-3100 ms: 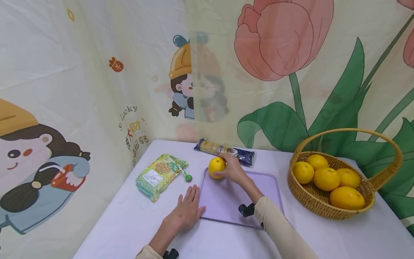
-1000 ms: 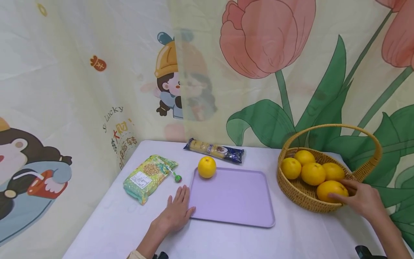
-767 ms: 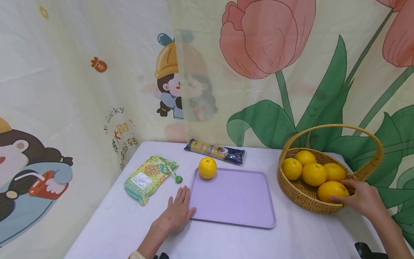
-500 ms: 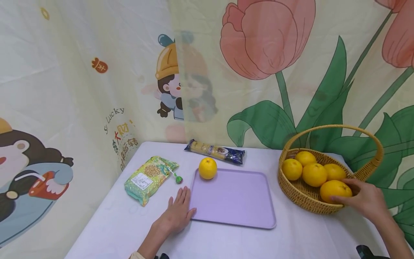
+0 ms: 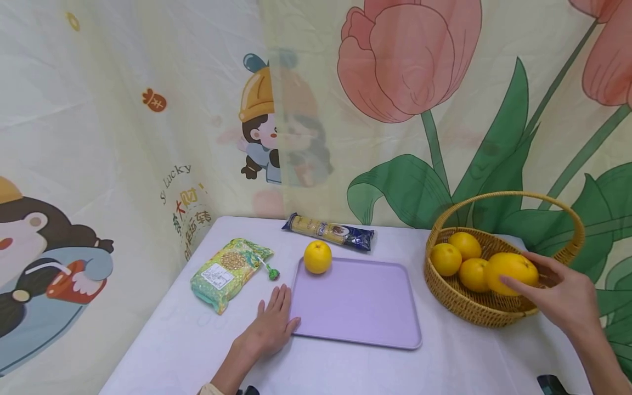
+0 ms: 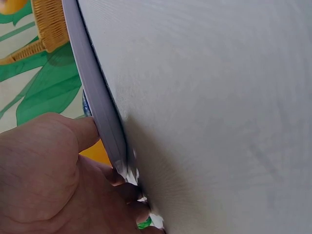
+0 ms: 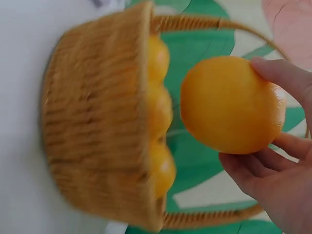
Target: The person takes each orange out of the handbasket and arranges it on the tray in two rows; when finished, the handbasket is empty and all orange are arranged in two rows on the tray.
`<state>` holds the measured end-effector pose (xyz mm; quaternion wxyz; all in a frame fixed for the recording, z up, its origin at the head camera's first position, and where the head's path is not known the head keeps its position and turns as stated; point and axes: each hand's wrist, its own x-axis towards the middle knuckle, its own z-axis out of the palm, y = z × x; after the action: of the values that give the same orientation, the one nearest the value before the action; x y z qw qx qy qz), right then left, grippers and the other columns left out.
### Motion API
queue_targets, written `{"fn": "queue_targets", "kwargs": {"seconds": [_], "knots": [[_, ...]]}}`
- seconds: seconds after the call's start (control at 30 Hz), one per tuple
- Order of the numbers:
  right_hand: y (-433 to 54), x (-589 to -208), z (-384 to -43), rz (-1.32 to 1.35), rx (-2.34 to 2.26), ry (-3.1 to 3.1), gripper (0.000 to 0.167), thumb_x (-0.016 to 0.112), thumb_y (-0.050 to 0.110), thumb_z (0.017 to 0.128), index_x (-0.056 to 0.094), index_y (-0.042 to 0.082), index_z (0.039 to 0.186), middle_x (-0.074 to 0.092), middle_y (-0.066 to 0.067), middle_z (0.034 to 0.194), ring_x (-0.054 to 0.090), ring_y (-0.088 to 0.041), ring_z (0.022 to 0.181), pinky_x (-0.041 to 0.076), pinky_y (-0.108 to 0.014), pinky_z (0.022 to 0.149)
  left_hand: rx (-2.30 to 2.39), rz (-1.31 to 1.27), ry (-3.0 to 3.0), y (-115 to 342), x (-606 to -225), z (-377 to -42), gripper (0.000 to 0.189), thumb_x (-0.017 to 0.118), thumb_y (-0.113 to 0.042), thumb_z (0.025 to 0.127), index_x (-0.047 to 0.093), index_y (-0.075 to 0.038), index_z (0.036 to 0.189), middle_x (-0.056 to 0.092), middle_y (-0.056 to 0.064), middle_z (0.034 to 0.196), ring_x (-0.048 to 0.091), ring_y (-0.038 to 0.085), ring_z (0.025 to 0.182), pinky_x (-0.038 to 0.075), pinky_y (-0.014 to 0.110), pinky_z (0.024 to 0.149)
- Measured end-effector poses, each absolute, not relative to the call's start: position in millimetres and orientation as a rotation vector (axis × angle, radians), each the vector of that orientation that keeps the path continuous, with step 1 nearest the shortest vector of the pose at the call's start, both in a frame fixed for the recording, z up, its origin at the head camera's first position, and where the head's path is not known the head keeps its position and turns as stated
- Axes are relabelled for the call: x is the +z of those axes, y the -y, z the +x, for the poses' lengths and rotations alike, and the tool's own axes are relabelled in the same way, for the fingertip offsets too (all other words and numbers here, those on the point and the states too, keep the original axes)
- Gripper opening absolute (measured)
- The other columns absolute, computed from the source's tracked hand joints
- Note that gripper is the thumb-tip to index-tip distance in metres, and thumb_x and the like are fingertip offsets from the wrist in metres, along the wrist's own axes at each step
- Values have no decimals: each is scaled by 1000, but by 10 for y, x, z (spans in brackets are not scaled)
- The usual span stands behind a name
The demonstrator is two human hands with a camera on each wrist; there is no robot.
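Observation:
My right hand (image 5: 570, 293) grips a large orange (image 5: 511, 272) between thumb and fingers, over the right part of the wicker basket (image 5: 466, 312). In the right wrist view that orange (image 7: 231, 105) is raised clear of the basket rim, with several other oranges (image 7: 158, 109) showing along it. My left hand (image 5: 269, 327) lies flat with straight fingers at the left edge of the lilac tray (image 5: 357, 307). The left wrist view has its thumb (image 6: 85, 131) against the tray's side. One orange (image 5: 317, 257) sits at the tray's far left corner.
A green and yellow packet (image 5: 229, 274) lies left of the tray, with a green-headed lollipop (image 5: 273, 272) at its right side. Behind the tray is a long blue and gold packet (image 5: 328, 232). The basket's tall handle (image 5: 513, 193) arches over the oranges. A printed curtain (image 5: 316, 181) backs the table.
The right hand went from the orange on the tray to the basket, gripped a large orange there and lifted it up. The left hand stayed at the tray's edge.

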<state>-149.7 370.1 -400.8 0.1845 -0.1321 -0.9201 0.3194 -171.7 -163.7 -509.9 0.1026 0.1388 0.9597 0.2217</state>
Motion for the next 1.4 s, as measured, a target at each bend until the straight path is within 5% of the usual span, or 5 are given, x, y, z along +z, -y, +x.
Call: {"fn": "queue_targets", "kwargs": {"seconds": [0.17, 0.33, 0.87, 1.03, 1.4], "knots": [[-3433, -3871, -1495, -339, 1067, 2406, 77, 90, 33, 91, 58, -6, 150, 72, -10, 137, 47, 20, 88, 42, 3, 71, 644, 416, -2832, 1634, -5087, -1712, 77, 52, -35, 114, 19, 11, 167, 14, 30, 176, 10, 46, 165, 11, 71, 129], [-3147, -3725, -1523, -191, 1276, 2245, 68, 90, 16, 91, 61, -5, 148, 60, 36, 112, 60, 13, 97, 48, 0, 81, 641, 410, -2813, 1612, -4968, -1669, 78, 55, -32, 113, 20, 12, 166, 14, 32, 176, 11, 48, 164, 11, 72, 129], [-2007, -3642, -1933, 302, 1394, 2203, 63, 89, 2, 88, 64, -4, 145, 68, -25, 139, 69, -9, 112, 52, -7, 92, 618, 365, -2806, 1591, -4934, -1659, 78, 57, -31, 112, 22, 11, 166, 16, 30, 176, 12, 46, 165, 11, 70, 130], [-1720, -3793, -2118, 353, 1421, 2257, 65, 92, 3, 84, 64, -7, 142, 68, -25, 140, 66, -38, 127, 52, -12, 100, 595, 356, -2808, 1566, -4860, -1640, 78, 59, -32, 111, 24, 11, 166, 18, 30, 176, 13, 46, 164, 13, 70, 129], [-1387, -4230, -2465, 312, 1427, 2417, 67, 96, 11, 82, 66, -5, 139, 69, -24, 138, 65, -42, 130, 55, -54, 110, 590, 363, -2817, 1569, -4895, -1651, 78, 59, -32, 111, 25, 12, 165, 19, 31, 175, 14, 47, 164, 14, 71, 129]]}}
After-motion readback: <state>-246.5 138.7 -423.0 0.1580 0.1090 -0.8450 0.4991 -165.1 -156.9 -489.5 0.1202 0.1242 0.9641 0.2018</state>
